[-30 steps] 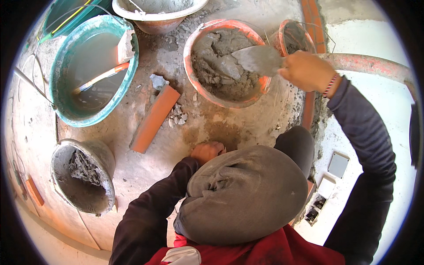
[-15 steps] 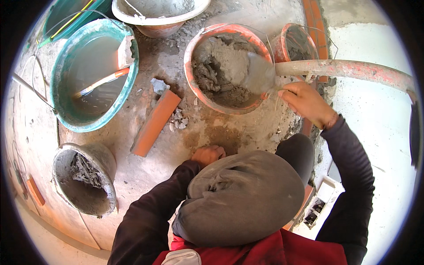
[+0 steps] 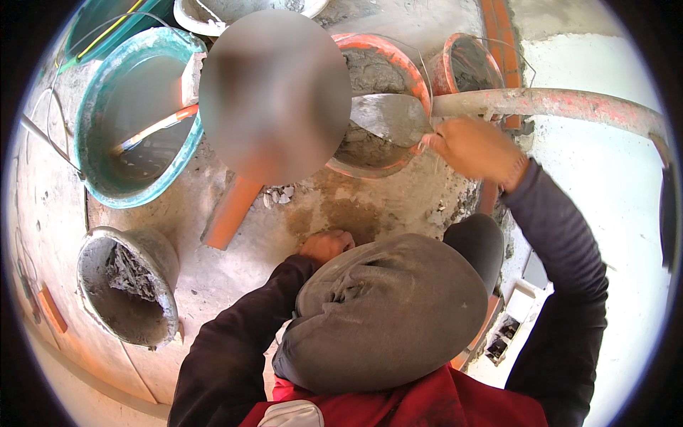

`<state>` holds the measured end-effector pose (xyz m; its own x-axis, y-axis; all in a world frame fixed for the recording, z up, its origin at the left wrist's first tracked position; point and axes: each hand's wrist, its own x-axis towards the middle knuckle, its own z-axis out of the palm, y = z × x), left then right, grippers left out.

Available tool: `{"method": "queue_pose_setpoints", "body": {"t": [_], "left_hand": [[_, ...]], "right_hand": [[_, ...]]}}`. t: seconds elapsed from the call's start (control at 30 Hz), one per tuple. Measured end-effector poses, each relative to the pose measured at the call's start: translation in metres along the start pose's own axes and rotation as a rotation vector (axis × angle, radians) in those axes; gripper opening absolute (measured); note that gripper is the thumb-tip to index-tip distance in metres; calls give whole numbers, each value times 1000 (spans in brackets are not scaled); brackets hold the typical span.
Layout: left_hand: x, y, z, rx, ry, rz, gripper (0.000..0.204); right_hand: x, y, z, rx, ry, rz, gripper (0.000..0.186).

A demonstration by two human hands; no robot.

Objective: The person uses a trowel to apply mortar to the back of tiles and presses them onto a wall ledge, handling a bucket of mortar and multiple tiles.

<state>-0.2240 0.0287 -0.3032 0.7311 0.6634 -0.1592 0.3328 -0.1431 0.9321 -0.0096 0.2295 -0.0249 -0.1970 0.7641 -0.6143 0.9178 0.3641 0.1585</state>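
My right hand [image 3: 480, 153] is closed round the handle of a trowel [image 3: 391, 117]; the handle is mostly hidden by the fingers. Its flat metal blade reaches over the right side of an orange bucket [image 3: 420, 75] with grey mortar [image 3: 377, 73] inside. A round blurred patch covers the bucket's left part. My left hand [image 3: 326, 245] is a fist beside my bent knee, close to a damp spot on the floor, with nothing seen in it. Left of that spot lies a long orange brick [image 3: 233, 212], its upper end lost in the blur, with grey rubble [image 3: 277, 194] beside it.
A green tub [image 3: 89, 142] of cloudy water with a brush [image 3: 156, 129] stands at the far left. Nearer is a grey bucket [image 3: 167, 263] with mortar remains. A smaller orange bucket [image 3: 447, 64] and a long mortar-stained pole [image 3: 541, 101] lie to the right.
The trowel blade, smeared over the mortar before, now shows sharply, and my right hand has shifted slightly left. A blurred patch has appeared over the bucket's left side. My left hand stays put.
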Motion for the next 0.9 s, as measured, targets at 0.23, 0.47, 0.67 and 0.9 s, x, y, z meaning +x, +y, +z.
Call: {"method": "queue_pose_setpoints", "body": {"t": [0.23,0.47,0.67,0.9], "left_hand": [[-2,13,-13,57,-38,-74,17],[0,18,-14,37,-31,-60,17],[0,19,-15,55,-45,-80,15],[7,17,-6,63,-83,-120,13]], "right_hand": [[-15,0,-57,-306,76,105,38],[21,13,-12,-144,-21,-214,40],[35,-3,9,477,-201,-4,47],[-29,26,54,1056,-205,77,46]]}}
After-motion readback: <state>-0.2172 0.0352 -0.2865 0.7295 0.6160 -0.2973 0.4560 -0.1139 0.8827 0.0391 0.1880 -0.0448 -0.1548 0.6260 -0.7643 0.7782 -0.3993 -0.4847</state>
